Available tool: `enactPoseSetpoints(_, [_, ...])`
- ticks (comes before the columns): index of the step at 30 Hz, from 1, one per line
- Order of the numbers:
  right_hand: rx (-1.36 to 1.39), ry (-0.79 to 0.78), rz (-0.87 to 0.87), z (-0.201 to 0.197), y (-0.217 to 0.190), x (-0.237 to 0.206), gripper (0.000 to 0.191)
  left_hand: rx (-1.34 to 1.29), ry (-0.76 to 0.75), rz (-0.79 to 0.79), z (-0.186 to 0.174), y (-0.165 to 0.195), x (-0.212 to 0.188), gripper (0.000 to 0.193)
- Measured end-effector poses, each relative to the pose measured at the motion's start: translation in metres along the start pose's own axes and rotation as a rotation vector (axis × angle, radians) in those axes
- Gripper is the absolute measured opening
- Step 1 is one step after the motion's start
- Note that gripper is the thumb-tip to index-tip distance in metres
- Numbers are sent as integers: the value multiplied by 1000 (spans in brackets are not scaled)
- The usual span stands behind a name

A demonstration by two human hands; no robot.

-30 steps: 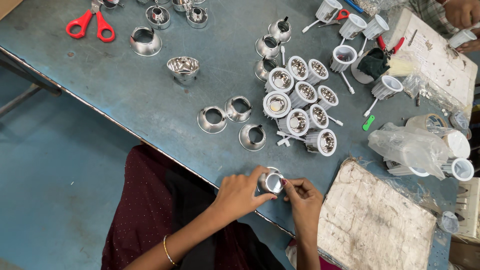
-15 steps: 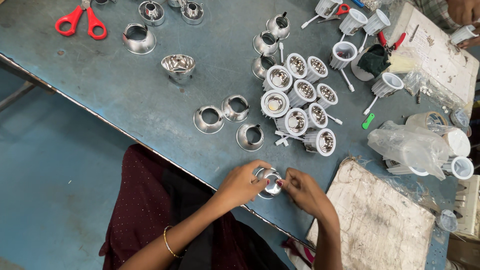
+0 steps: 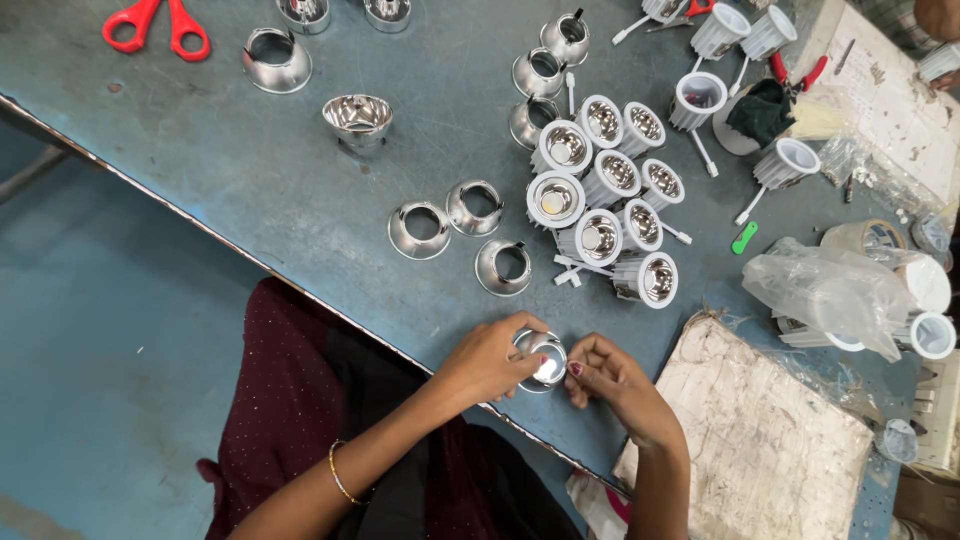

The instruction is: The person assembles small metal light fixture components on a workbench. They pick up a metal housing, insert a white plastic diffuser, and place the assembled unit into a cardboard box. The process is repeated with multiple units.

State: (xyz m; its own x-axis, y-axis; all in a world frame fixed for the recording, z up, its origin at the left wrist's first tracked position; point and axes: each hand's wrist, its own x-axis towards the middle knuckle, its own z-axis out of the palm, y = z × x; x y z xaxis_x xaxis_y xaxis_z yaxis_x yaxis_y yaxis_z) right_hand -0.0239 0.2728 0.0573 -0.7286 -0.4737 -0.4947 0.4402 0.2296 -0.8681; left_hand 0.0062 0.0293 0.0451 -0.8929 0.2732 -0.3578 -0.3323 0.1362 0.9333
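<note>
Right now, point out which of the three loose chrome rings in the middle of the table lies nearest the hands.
The ring with a small black tab, the rightmost and lowest of the three, sits closest to the left hand; the other two rings lie farther up the table.

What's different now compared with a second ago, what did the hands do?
The right hand closed in from the right onto the shiny metal cup and now pinches its rim, while the left hand kept its grip on the cup at the near table edge. The cluster of white finned housings, the three loose silver rings and the red scissors lie where they were.
</note>
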Motion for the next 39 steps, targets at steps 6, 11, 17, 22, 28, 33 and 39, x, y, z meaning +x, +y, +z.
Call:
enactPoseSetpoints(6, [-284, 489, -205, 52, 12, -15, 18, 62, 45, 96, 4, -2, -6, 37])
enactPoseSetpoints(11, [-653, 666, -439, 76, 14, -28, 19, 15, 34, 47, 5, -1, -8, 38])
enactPoseSetpoints(17, [-121, 509, -315, 56, 24, -22, 23, -28, -20, 102, -2, 0, -12, 56])
enactPoseSetpoints(22, [-64, 524, -298, 56, 31, -26, 23, -59, -88, 129, -7, 0, -14, 69])
enactPoseSetpoints(28, [-111, 544, -356, 62, 28, -27, 20, -67, -57, 111, -4, -2, -11, 57])
enactPoseSetpoints(33, [-103, 516, -352, 59, 25, -28, 20, -94, -77, 134, -5, -5, -10, 57])
enactPoseSetpoints(39, [-41, 549, -310, 58, 21, -26, 20, -28, -152, 229, -12, -10, -8, 69])
